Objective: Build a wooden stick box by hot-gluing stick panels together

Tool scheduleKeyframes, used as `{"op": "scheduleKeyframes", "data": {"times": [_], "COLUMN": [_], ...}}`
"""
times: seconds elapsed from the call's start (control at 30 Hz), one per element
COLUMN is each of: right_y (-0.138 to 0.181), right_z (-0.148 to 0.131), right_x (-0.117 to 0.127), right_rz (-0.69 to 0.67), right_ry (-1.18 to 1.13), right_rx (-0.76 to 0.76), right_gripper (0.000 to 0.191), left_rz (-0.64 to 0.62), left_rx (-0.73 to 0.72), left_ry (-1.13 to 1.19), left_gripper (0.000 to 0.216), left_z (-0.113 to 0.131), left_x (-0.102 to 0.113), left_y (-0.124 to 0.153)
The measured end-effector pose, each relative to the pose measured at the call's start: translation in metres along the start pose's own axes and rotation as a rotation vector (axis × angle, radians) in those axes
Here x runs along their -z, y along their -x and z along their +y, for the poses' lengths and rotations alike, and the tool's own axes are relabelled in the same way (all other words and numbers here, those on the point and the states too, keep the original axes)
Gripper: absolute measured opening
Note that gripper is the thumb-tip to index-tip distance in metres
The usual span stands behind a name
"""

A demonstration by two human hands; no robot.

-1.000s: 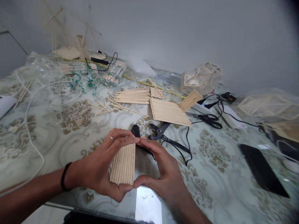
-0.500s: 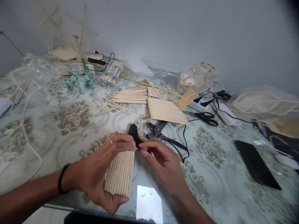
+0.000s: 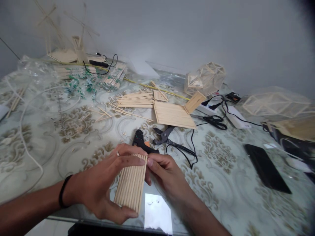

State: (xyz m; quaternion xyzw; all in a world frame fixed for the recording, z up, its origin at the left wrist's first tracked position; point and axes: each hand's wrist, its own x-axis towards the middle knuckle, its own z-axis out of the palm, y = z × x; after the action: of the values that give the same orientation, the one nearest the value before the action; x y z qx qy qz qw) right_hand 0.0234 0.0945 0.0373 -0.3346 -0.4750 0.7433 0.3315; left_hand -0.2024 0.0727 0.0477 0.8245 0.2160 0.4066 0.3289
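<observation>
My left hand [image 3: 103, 185] holds a small panel of wooden sticks [image 3: 130, 185] laid side by side, its thumb along the near end and its fingers over the far end. At the panel's far right corner, my right hand [image 3: 167, 173] has its thumb and index finger pinched against the edge. Another fingertip of it shows beside the panel's right side. Just beyond the hands lie a black tool with an orange part [image 3: 139, 139] and black cutting pliers [image 3: 165, 137].
A larger stick panel with an upright piece [image 3: 172, 114] lies beyond the pliers, near loose sticks [image 3: 135, 99]. Black scissors [image 3: 215, 122], a power strip [image 3: 208, 109] and a dark phone [image 3: 267, 167] are to the right. Wrapped stick bundles [image 3: 114, 77] and stick models stand behind.
The panel has shifted slightly right and tilted, showing more of its far end. My right fingers have come from just beside it onto its corner.
</observation>
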Motion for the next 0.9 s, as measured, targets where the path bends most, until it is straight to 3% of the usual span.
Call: {"op": "scheduleKeyframes", "data": {"times": [0.2, 0.43, 0.6, 0.9], "right_y": [-0.001, 0.0, -0.004, -0.004], "right_z": [0.006, 0.01, 0.019, 0.017], "right_x": [-0.001, -0.002, 0.0, -0.004], "right_rz": [-0.023, -0.16, -0.179, -0.259], "right_ry": [-0.061, -0.15, -0.213, -0.232], "right_rx": [-0.011, -0.049, -0.023, -0.02], "right_gripper": [0.049, 0.042, 0.04, 0.023], "left_rz": [0.016, 0.094, 0.095, 0.171], "left_rx": [0.045, 0.015, 0.028, 0.072], "left_ry": [-0.057, -0.127, -0.249, -0.337], "left_gripper": [0.101, 0.097, 0.088, 0.084], "left_z": [0.001, -0.003, 0.0, -0.002], "left_x": [0.0, -0.003, -0.002, 0.002], "left_y": [0.002, 0.004, 0.002, 0.001]}}
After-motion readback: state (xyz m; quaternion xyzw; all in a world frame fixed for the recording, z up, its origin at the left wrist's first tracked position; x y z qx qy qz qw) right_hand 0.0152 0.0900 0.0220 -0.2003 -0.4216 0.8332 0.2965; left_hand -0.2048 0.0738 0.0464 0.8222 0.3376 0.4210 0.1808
